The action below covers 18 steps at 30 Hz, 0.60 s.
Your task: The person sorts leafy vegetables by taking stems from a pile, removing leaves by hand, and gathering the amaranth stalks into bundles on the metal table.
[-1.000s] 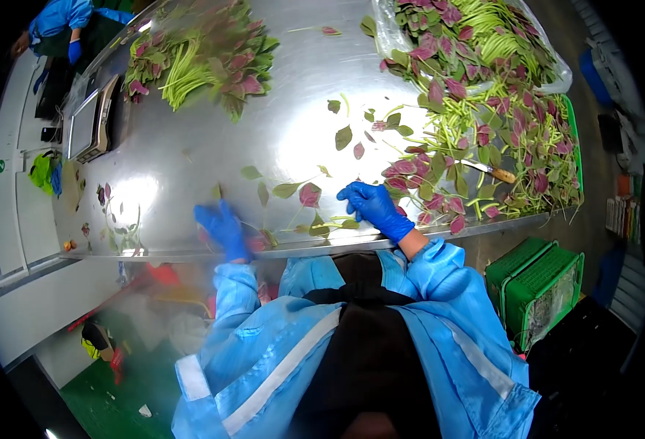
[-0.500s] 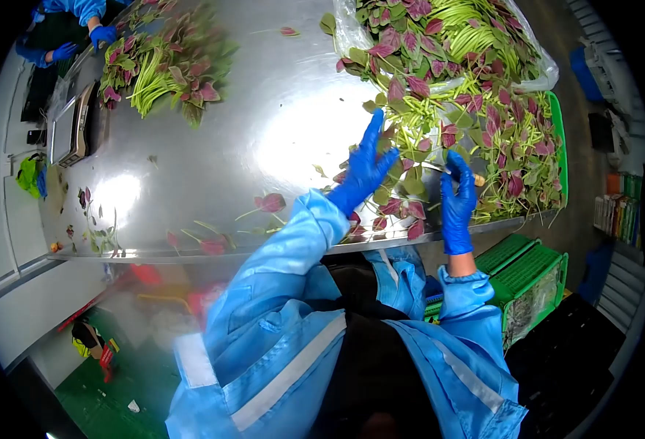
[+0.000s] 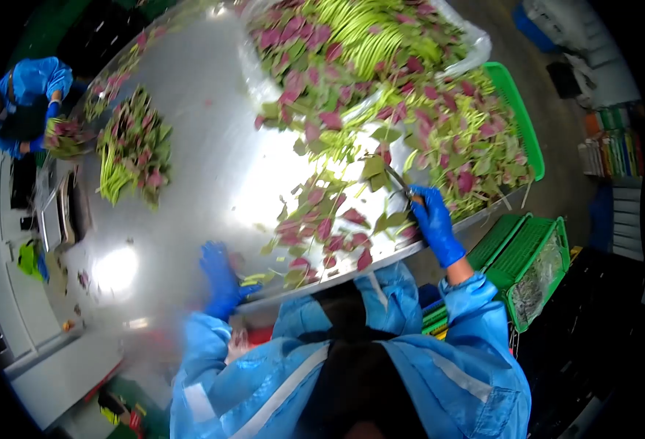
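While the right hand [image 3: 435,227] grips a knife [image 3: 398,180] among loose amaranth leaves [image 3: 325,229], the left hand [image 3: 222,282] spreads open beside stem scraps [image 3: 255,279] on the tabletop [image 3: 191,205]. Knife handling seems in hand; moving it calls for clear fingers.

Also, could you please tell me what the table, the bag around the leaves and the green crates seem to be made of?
Table: metal, perhaps stainless steel; its smooth grey top throws back bright glare.
Bag: likely thin plastic film, judging by its see-through, creased, slightly shiny edge.
Green crates: probably moulded plastic, with one even colour and ridged surfaces; the exact type cannot be told.
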Available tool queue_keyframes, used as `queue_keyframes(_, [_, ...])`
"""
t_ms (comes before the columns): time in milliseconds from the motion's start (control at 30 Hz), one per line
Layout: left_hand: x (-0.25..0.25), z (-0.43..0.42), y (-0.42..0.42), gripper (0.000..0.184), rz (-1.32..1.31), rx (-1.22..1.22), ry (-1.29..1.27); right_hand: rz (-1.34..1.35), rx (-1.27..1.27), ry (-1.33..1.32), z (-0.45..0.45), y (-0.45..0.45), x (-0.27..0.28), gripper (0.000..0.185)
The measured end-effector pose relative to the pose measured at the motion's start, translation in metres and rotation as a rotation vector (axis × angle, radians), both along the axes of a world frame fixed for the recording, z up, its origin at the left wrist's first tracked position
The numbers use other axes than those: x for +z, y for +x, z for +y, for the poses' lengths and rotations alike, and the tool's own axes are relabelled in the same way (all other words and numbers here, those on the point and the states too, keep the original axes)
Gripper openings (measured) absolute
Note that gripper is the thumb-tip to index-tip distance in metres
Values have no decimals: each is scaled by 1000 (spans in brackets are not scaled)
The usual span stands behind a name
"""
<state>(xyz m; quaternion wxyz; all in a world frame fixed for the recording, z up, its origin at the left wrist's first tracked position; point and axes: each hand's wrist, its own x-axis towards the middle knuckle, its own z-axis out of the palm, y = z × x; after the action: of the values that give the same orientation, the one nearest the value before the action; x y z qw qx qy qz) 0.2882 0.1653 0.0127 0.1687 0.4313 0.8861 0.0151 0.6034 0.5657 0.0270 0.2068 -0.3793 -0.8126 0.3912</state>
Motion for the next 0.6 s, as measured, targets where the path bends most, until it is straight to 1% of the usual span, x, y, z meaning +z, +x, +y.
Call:
queue_keyframes(67, [-19,49,20,119,-155,-33,270,142,-142,-133,-2,13,-27,25])
queue_keyframes(100, [-25,75,32,114,-231,-47,396,243,-218,-396,-5,12,-33,26])
queue_keyframes(133, [-34,110,45,116,-290,-130,481,345,-285,-661,-8,10,-38,26])
queue_keyframes(200, [-32,207,83,122,-404,-354,590,307,-286,-777,-13,-11,-21,29])
queue_keyframes(233, [-29,250,104,125,-453,-444,619,380,-272,-834,-12,-24,-13,28])
queue_keyframes(267, [-31,286,125,122,-532,-434,624,450,-258,-891,-8,-33,-5,27])
queue_keyframes(300, [-24,310,145,121,-479,-458,638,406,-219,-694,3,-37,-4,28])
queue_keyframes(333, [-11,328,157,120,-426,-475,653,466,-238,-705,16,-40,5,28])
queue_keyframes(400, [24,337,165,117,-393,-354,410,383,-146,-386,51,-39,10,27])
queue_keyframes(433, [41,332,162,113,-207,-404,248,342,-63,-284,65,-38,13,27])
queue_keyframes(467, [39,323,156,106,-125,-447,154,298,18,-186,75,-36,18,26])
queue_keyframes(500, [54,318,146,88,-108,-457,54,256,97,-85,85,-35,19,26])
queue_keyframes(533, [62,314,134,68,-141,-480,0,28,158,-54,92,-31,13,25])
queue_keyframes(567, [63,311,121,53,-208,-475,113,-56,256,18,100,-31,8,27])
queue_keyframes(600, [80,324,105,47,-370,-430,-17,-141,353,90,109,-34,3,29])
